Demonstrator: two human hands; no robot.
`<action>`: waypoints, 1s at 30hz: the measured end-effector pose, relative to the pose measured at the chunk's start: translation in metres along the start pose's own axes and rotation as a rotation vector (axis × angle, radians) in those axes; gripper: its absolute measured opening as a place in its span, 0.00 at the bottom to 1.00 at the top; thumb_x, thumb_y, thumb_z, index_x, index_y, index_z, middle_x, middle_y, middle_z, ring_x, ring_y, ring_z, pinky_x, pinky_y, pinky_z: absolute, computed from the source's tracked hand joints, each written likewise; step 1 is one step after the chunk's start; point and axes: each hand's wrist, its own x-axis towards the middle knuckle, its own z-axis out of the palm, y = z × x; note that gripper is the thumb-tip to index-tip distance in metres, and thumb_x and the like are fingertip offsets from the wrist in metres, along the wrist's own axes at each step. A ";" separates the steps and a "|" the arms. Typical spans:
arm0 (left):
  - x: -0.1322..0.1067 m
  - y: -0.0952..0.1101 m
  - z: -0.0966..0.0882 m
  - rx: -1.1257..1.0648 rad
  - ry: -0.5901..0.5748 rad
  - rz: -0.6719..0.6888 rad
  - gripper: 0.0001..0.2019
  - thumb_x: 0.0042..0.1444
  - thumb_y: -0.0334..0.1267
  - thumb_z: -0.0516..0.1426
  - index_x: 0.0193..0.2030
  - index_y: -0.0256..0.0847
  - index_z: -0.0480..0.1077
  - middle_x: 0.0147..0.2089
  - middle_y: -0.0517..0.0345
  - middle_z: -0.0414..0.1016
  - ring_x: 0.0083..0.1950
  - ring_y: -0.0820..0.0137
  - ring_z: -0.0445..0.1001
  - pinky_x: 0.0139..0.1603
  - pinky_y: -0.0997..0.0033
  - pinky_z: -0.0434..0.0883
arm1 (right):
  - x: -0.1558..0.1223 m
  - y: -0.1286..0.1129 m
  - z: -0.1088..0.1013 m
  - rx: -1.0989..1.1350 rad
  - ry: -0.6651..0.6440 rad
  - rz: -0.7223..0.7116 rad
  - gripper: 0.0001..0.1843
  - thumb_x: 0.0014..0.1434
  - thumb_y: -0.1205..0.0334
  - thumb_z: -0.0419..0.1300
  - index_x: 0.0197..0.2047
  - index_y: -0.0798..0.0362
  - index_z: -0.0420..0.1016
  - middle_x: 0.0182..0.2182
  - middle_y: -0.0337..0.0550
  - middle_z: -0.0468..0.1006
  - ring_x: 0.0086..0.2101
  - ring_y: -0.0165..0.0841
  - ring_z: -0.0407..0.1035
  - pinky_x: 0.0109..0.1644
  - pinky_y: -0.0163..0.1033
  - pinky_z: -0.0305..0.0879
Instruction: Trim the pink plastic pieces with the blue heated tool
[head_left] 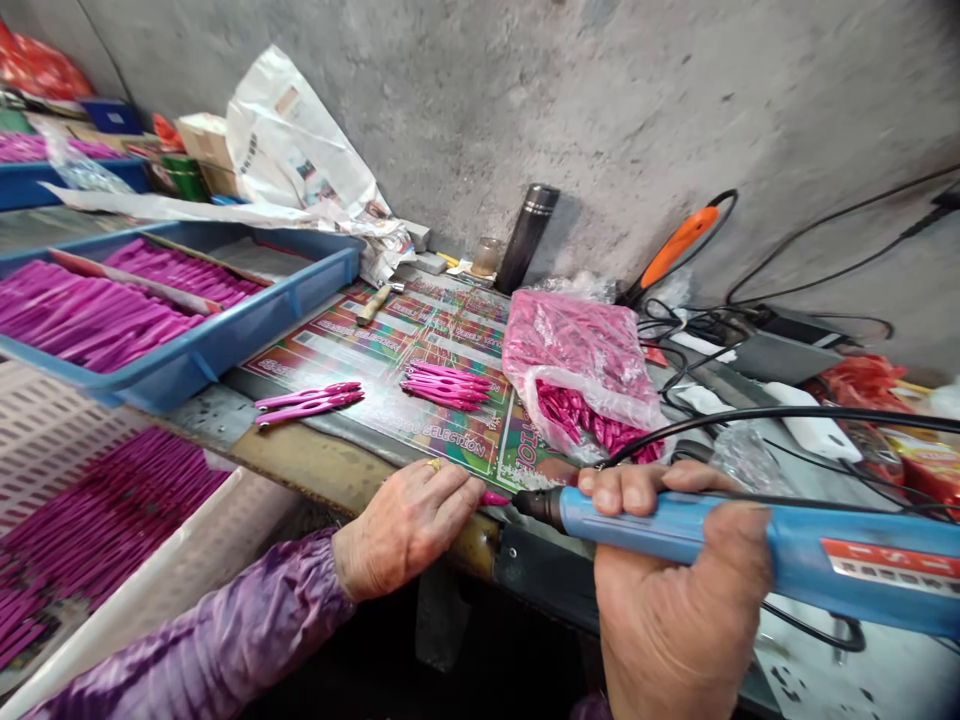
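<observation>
My right hand (pixel 675 580) is wrapped round a blue corded electric screwdriver (pixel 675 530), its black nose pointing left. At that nose, a slim pink piece (pixel 493 498) sticks out of the closed fingers of my left hand (pixel 416 525), which rests at the table edge. Tip and piece meet or nearly meet; the bit itself cannot be made out. On the mat beyond lie two small bunches of slim pink pieces, a left bunch (pixel 309 400) and a right bunch (pixel 446 386). An open plastic bag (pixel 574 335) of small shiny pink parts lies behind the screwdriver.
A blue divided tray (pixel 247 330) of pink pieces stands left, above a white crate (pixel 52 400) with more. A small hammer (pixel 375 303), a black flask (pixel 527 238) and an orange-handled tool (pixel 679 247) are toward the wall. Black cables (pixel 780 412) cross the right side.
</observation>
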 end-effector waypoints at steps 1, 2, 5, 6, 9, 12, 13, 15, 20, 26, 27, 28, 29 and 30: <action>0.000 0.000 0.000 0.004 -0.008 -0.003 0.10 0.73 0.28 0.45 0.50 0.34 0.67 0.40 0.50 0.77 0.36 0.68 0.74 0.36 0.69 0.70 | 0.000 0.000 0.000 -0.002 -0.001 0.000 0.18 0.58 0.43 0.66 0.35 0.49 0.70 0.24 0.31 0.67 0.26 0.29 0.64 0.41 0.43 0.68; 0.000 0.000 0.000 0.006 -0.015 -0.006 0.10 0.73 0.28 0.45 0.50 0.34 0.67 0.40 0.50 0.77 0.36 0.68 0.73 0.36 0.68 0.70 | 0.000 0.001 0.000 -0.004 -0.002 -0.002 0.18 0.58 0.43 0.66 0.35 0.49 0.70 0.24 0.31 0.66 0.26 0.29 0.64 0.41 0.43 0.69; 0.000 -0.001 -0.001 0.009 -0.011 -0.007 0.11 0.73 0.28 0.44 0.51 0.34 0.67 0.40 0.51 0.76 0.35 0.68 0.72 0.36 0.68 0.71 | -0.001 0.002 -0.001 -0.007 -0.008 -0.007 0.18 0.58 0.44 0.65 0.35 0.49 0.70 0.24 0.31 0.66 0.27 0.29 0.64 0.42 0.43 0.68; 0.000 -0.001 -0.001 0.010 -0.005 -0.005 0.11 0.74 0.28 0.44 0.51 0.34 0.67 0.39 0.51 0.76 0.35 0.68 0.71 0.36 0.68 0.70 | -0.002 0.002 -0.001 -0.005 -0.009 -0.007 0.18 0.59 0.44 0.65 0.35 0.49 0.69 0.24 0.31 0.66 0.27 0.29 0.64 0.42 0.43 0.68; 0.001 0.000 -0.001 0.022 0.010 -0.004 0.11 0.74 0.29 0.44 0.51 0.34 0.67 0.38 0.53 0.76 0.34 0.68 0.70 0.34 0.68 0.69 | -0.002 0.001 -0.001 -0.008 -0.007 -0.005 0.17 0.60 0.44 0.64 0.36 0.49 0.69 0.24 0.32 0.67 0.27 0.29 0.64 0.42 0.43 0.69; 0.000 0.000 0.000 0.039 0.009 -0.019 0.11 0.74 0.28 0.44 0.49 0.35 0.67 0.38 0.53 0.76 0.34 0.68 0.70 0.34 0.68 0.68 | -0.001 0.000 -0.001 -0.018 -0.001 -0.008 0.17 0.58 0.44 0.65 0.35 0.49 0.69 0.24 0.31 0.67 0.26 0.29 0.64 0.42 0.44 0.69; 0.000 0.000 0.000 0.044 0.006 -0.028 0.11 0.73 0.28 0.45 0.48 0.36 0.67 0.38 0.53 0.76 0.34 0.68 0.70 0.34 0.68 0.68 | -0.001 -0.001 -0.001 -0.019 0.002 -0.011 0.18 0.58 0.44 0.65 0.35 0.49 0.69 0.23 0.31 0.67 0.26 0.29 0.63 0.41 0.43 0.69; -0.001 0.000 0.001 0.051 -0.009 -0.044 0.10 0.73 0.28 0.46 0.47 0.37 0.68 0.39 0.53 0.76 0.34 0.68 0.70 0.34 0.68 0.68 | -0.001 -0.001 -0.001 -0.015 0.002 -0.013 0.18 0.57 0.44 0.66 0.34 0.49 0.69 0.23 0.31 0.66 0.26 0.29 0.63 0.41 0.43 0.69; -0.001 -0.001 0.005 0.048 -0.064 -0.052 0.10 0.72 0.29 0.47 0.47 0.36 0.69 0.41 0.50 0.75 0.36 0.66 0.72 0.36 0.67 0.69 | -0.002 -0.001 -0.003 -0.015 -0.005 -0.014 0.17 0.59 0.45 0.64 0.35 0.49 0.69 0.24 0.32 0.67 0.27 0.29 0.64 0.42 0.44 0.69; 0.003 0.001 0.004 0.053 -0.119 -0.114 0.10 0.73 0.30 0.47 0.43 0.38 0.69 0.36 0.54 0.73 0.34 0.66 0.69 0.35 0.66 0.68 | -0.002 -0.005 0.001 -0.016 -0.020 -0.040 0.19 0.56 0.42 0.67 0.34 0.49 0.69 0.23 0.31 0.67 0.26 0.29 0.64 0.39 0.42 0.69; 0.003 0.001 0.004 0.057 -0.118 -0.125 0.11 0.73 0.30 0.47 0.42 0.38 0.69 0.36 0.55 0.72 0.33 0.66 0.69 0.34 0.66 0.67 | -0.002 -0.006 0.002 -0.019 -0.023 -0.047 0.20 0.56 0.41 0.67 0.33 0.49 0.70 0.23 0.31 0.67 0.26 0.29 0.64 0.39 0.42 0.69; 0.003 0.002 0.003 0.060 -0.116 -0.135 0.12 0.73 0.30 0.46 0.41 0.39 0.69 0.35 0.55 0.72 0.33 0.66 0.69 0.34 0.66 0.67 | -0.002 -0.007 0.002 -0.024 -0.026 -0.056 0.21 0.55 0.40 0.68 0.33 0.49 0.70 0.23 0.31 0.67 0.26 0.29 0.64 0.39 0.42 0.69; 0.003 0.003 0.003 0.060 -0.117 -0.149 0.13 0.73 0.30 0.45 0.40 0.39 0.69 0.35 0.55 0.71 0.33 0.66 0.69 0.33 0.67 0.67 | -0.003 -0.009 0.003 -0.029 -0.027 -0.064 0.22 0.55 0.40 0.68 0.33 0.49 0.70 0.22 0.31 0.67 0.25 0.29 0.64 0.39 0.42 0.70; 0.002 0.005 0.002 0.057 -0.121 -0.172 0.14 0.73 0.31 0.45 0.40 0.39 0.69 0.35 0.56 0.71 0.32 0.66 0.69 0.33 0.67 0.66 | -0.003 -0.010 0.003 -0.035 -0.028 -0.073 0.22 0.54 0.39 0.69 0.33 0.49 0.70 0.22 0.31 0.67 0.25 0.29 0.64 0.39 0.42 0.70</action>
